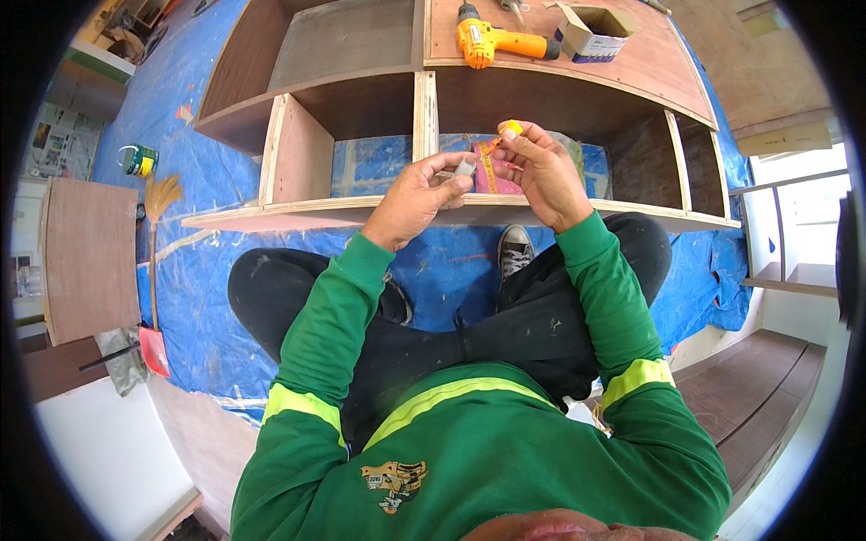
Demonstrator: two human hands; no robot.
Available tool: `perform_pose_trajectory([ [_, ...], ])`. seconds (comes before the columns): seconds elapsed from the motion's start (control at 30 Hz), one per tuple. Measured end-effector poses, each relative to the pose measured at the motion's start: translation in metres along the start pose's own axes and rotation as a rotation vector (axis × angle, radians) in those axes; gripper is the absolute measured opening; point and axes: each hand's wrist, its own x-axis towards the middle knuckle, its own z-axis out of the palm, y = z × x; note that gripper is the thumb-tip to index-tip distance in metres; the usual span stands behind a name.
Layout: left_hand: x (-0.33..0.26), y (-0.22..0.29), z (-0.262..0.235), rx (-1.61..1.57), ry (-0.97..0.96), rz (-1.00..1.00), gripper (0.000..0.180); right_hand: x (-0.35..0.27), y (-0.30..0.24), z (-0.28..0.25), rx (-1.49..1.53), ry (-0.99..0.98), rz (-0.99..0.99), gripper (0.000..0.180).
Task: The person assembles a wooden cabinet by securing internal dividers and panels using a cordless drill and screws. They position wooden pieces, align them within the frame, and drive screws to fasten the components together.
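Between finger and thumb, my left hand holds a small whitish tube. Just to the right, my right hand pinches a small yellow piece, with a bit of orange below its fingertips. The two hands are close but apart, above the near edge of a wooden cabinet frame. Behind the fingers, a pink item with a yellow strip lies low inside the frame, partly hidden.
A yellow-orange cordless drill and an open cardboard box rest on the cabinet's far panel. Blue sheeting covers the floor. At left are a broom, a red dustpan and a green can.
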Motion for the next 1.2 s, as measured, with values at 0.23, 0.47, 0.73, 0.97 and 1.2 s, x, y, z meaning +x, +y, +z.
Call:
perform_pose_trajectory([
  [0.23, 0.002, -0.006, -0.003, -0.012, 0.007, 0.043, 0.048, -0.004, -0.003, 0.008, -0.181, 0.021, -0.129, 0.027],
  [0.47, 0.002, -0.005, -0.002, 0.046, 0.02, 0.026, 0.05, -0.009, 0.0, 0.011, -0.356, -0.067, -0.215, 0.03],
  [0.73, 0.001, -0.008, -0.003, 0.073, 0.036, 0.034, 0.054, -0.014, -0.005, 0.016, -0.451, -0.065, -0.237, 0.027],
  [0.97, 0.001, -0.003, -0.001, 0.161, 0.038, 0.11, 0.054, -0.011, 0.003, 0.01, -0.55, -0.139, -0.253, 0.027],
  [1.2, 0.002, -0.009, -0.002, 0.205, 0.05, 0.158, 0.053, -0.017, -0.002, 0.013, -0.817, -0.157, -0.333, 0.029],
])
